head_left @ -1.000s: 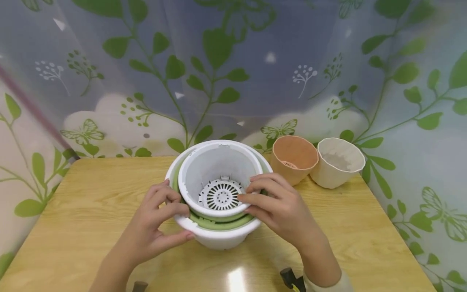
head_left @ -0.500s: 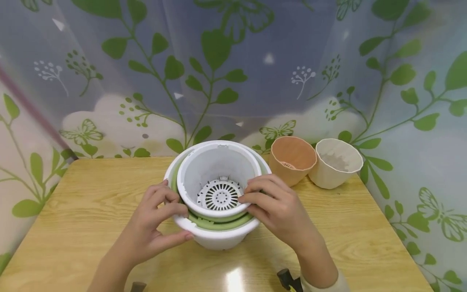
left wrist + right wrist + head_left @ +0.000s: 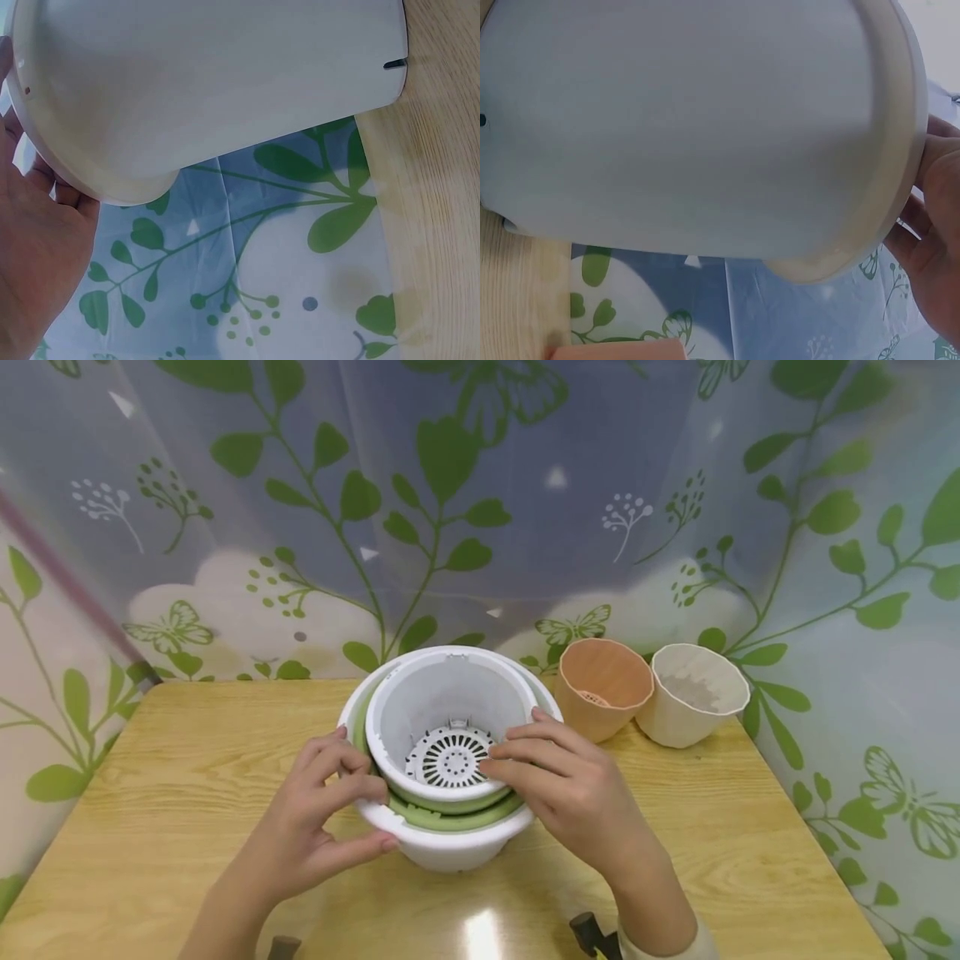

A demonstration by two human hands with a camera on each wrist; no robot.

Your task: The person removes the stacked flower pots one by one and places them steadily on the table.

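Note:
A large white flowerpot (image 3: 453, 854) stands upright on the table, and a green flowerpot (image 3: 431, 818) sits inside it. Innermost is a smaller grey-white flowerpot (image 3: 450, 689) with a slotted bottom. At the front left, my left hand (image 3: 322, 814) grips the large pot's rim, thumb outside and fingers over the edge. Over the right side, my right hand (image 3: 581, 785) has its fingers bent across the smaller pot's rim, tips inside it; its thumb is hidden. Both wrist views show the large pot's smooth outer wall (image 3: 225, 82) and the fingers behind its rim.
To the right at the back of the wooden table (image 3: 210, 752) stand an orange flowerpot (image 3: 600, 714) and a cream flowerpot (image 3: 678, 722), side by side. Black objects (image 3: 592, 931) show at the front edge. A leaf-patterned curtain (image 3: 525, 543) hangs behind the table.
The fingers of my right hand have spread and shifted slightly over the smaller pot, and its thumb has gone out of sight. The left hand and the pots stay in place.

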